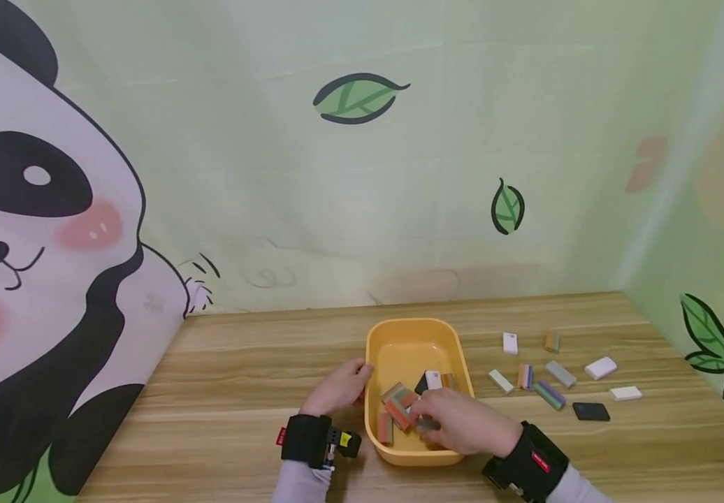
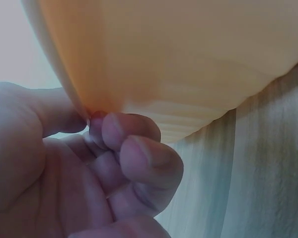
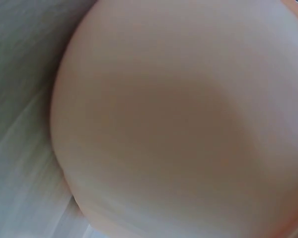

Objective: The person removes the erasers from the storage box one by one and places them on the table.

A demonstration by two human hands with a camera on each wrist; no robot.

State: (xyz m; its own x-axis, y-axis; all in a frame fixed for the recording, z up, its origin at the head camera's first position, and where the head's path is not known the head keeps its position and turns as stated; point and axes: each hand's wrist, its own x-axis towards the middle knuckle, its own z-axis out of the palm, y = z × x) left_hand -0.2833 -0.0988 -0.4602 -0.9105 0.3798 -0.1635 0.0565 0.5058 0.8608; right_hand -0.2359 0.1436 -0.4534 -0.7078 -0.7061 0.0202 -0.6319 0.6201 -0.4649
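Observation:
A yellow-orange plastic bin (image 1: 415, 342) stands on the table with several small blocks in its near half. My left hand (image 1: 339, 388) pinches the bin's left rim; in the left wrist view the thumb lies inside the wall (image 2: 139, 54) and curled fingers (image 2: 151, 158) outside. My right hand (image 1: 462, 419) reaches over the right rim into the bin, with a grey block (image 1: 427, 425) between its thumb and fingers. Beside it lie orange-and-grey striped blocks (image 1: 397, 412), a reddish one (image 1: 385, 428) and a white one (image 1: 433, 379). The bin's outer wall (image 3: 164, 124) fills the right wrist view, hiding the fingers.
Right of the bin several blocks lie scattered on the wooden table (image 1: 242, 377): a black one (image 1: 591, 411), white ones (image 1: 601, 368), a grey one (image 1: 560, 374) and a green-and-purple one (image 1: 551, 395). A printed panda curtain (image 1: 242, 175) hangs behind the table.

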